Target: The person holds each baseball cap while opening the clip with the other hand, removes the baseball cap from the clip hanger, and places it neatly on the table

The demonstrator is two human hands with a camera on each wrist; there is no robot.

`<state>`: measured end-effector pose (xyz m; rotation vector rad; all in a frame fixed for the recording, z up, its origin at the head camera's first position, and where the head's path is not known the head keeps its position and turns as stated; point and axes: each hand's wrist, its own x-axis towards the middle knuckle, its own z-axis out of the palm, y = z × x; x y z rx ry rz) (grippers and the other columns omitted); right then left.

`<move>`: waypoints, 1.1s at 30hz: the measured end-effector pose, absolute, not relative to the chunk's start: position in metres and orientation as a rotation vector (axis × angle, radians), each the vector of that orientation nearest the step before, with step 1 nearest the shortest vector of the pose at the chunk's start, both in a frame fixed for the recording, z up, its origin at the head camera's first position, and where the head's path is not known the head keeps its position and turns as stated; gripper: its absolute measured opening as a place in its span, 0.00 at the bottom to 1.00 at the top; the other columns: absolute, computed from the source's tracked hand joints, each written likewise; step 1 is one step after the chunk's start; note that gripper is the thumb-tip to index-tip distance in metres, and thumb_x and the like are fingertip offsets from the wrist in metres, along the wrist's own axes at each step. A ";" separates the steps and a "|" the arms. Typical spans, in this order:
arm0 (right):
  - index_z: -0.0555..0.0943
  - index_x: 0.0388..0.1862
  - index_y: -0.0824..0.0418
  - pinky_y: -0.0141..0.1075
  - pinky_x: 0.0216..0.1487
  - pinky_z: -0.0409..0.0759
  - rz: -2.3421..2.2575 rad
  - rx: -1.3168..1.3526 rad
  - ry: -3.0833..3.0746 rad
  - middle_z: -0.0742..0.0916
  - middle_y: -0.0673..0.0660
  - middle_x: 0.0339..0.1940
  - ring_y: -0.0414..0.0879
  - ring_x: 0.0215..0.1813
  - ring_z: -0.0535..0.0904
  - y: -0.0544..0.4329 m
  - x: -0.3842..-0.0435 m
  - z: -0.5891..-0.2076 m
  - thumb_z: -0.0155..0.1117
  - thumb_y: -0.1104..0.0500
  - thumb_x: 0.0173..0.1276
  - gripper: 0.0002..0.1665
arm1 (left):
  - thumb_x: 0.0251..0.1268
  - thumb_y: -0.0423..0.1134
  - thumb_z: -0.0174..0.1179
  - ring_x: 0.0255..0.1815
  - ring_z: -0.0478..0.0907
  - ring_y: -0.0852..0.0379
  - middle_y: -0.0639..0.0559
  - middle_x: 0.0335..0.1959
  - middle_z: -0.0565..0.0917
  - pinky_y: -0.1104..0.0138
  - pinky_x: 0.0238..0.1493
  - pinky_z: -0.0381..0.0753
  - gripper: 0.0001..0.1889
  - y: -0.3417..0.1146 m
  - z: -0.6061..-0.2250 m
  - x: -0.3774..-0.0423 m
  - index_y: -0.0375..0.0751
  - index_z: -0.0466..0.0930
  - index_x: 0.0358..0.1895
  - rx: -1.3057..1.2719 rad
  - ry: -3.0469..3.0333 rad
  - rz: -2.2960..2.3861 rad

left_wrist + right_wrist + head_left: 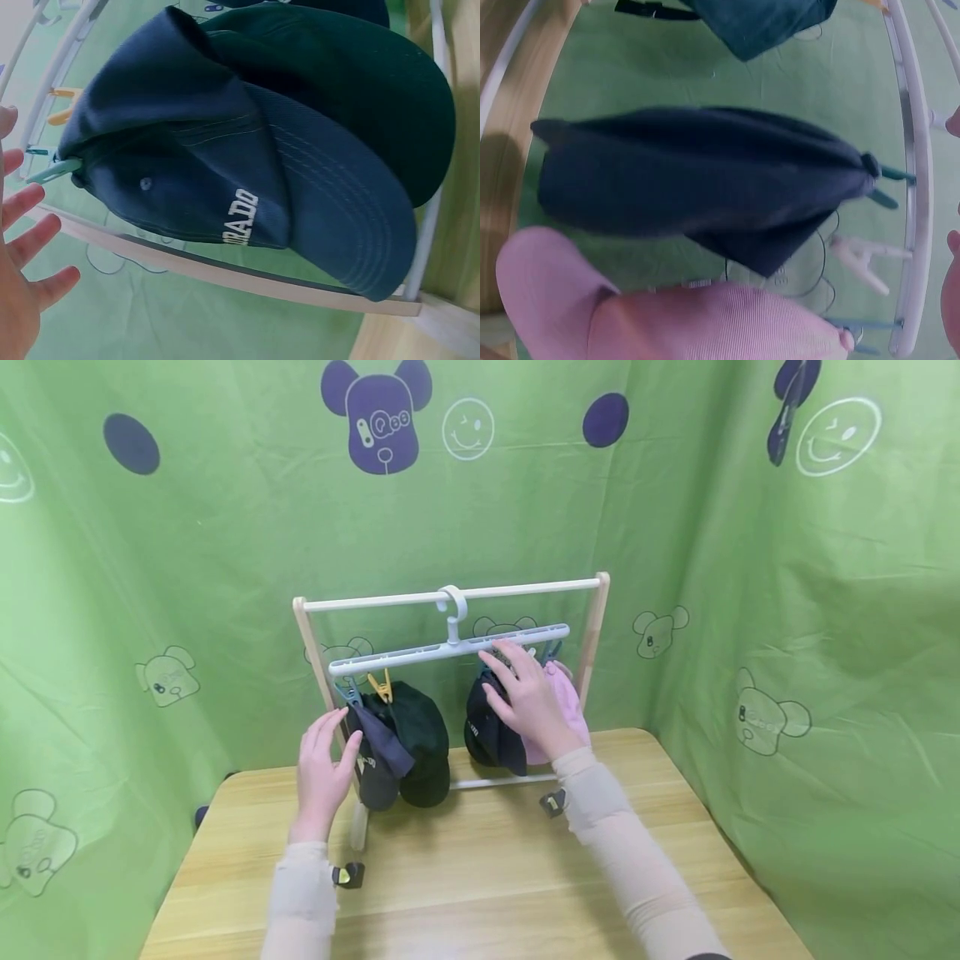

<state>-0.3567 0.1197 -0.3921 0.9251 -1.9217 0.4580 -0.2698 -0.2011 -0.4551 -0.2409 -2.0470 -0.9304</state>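
From a white hanger [412,656], caps hang by clothespins. At the left end, my left hand [324,768] is beside a navy cap [180,180] with white lettering, fingers spread and holding nothing. A teal clothespin [56,169] grips that cap. A dark green cap [426,739] hangs next to it from a yellow clothespin [381,686]. My right hand [528,697] is raised before the hanger's right half, fingers loosely bent and holding nothing. Behind it hang a dark navy cap [690,176] and a pink cap [705,322]. A white clothespin [861,262] between them holds nothing.
The hanger hooks over the white top bar [525,589] of a wooden-sided rack, which stands on a wood-grain table [480,877]. Green printed curtains [225,527] enclose the back and sides. A small black device [348,875] is at my left wrist, another [553,802] at my right.
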 end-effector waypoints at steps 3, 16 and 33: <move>0.75 0.65 0.62 0.54 0.71 0.68 0.465 0.955 -1.902 0.76 0.66 0.66 0.60 0.70 0.69 0.111 -0.355 -0.393 0.64 0.57 0.64 0.30 | 0.64 0.40 0.63 0.62 0.71 0.37 0.34 0.60 0.77 0.46 0.65 0.68 0.22 -0.199 -0.461 -0.270 0.41 0.77 0.61 -0.237 -2.041 -0.949; 0.75 0.65 0.60 0.50 0.72 0.67 0.481 1.028 -1.889 0.77 0.64 0.66 0.58 0.70 0.69 0.077 -0.352 -0.398 0.64 0.56 0.64 0.29 | 0.64 0.42 0.63 0.63 0.72 0.40 0.36 0.60 0.77 0.48 0.66 0.68 0.23 -0.192 -0.478 -0.271 0.42 0.76 0.62 -0.194 -2.074 -1.080; 0.76 0.64 0.58 0.48 0.71 0.70 0.475 1.075 -1.892 0.78 0.63 0.65 0.58 0.70 0.71 0.047 -0.345 -0.403 0.63 0.54 0.66 0.27 | 0.58 0.39 0.67 0.43 0.78 0.41 0.36 0.45 0.81 0.62 0.41 0.75 0.26 -0.174 -0.491 -0.275 0.35 0.76 0.60 -0.165 -2.001 -1.145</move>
